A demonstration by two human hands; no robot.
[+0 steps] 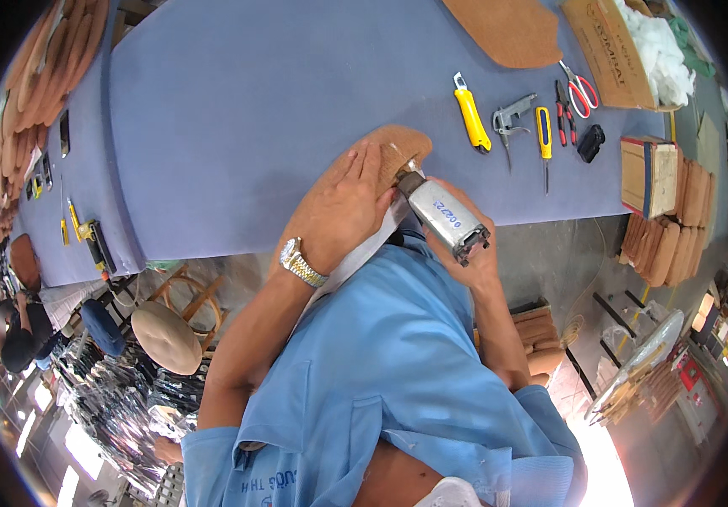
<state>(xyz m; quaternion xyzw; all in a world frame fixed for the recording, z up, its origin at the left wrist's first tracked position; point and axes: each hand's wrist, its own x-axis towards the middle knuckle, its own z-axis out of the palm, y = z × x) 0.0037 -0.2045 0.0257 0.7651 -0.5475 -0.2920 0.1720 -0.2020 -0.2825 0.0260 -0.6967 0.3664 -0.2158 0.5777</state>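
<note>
My left hand (343, 207), with a metal watch on the wrist, lies flat on a brown leather-covered panel (398, 139) at the near edge of a blue-grey worktable (237, 110). My right hand (465, 253) grips a silver pneumatic stapler (444, 215). The stapler's nose touches the panel's edge right beside my left fingers. A pale strip of the panel's underside (364, 253) shows below my left hand.
On the table to the right lie a yellow utility knife (471, 114), a grey air tool (507, 118), a yellow screwdriver (544, 139), pliers, and red scissors (582, 91). A cardboard box (609, 51) holds white stuffing. Brown padded pieces (668, 228) are stacked at right. A round stool (168, 336) stands at left.
</note>
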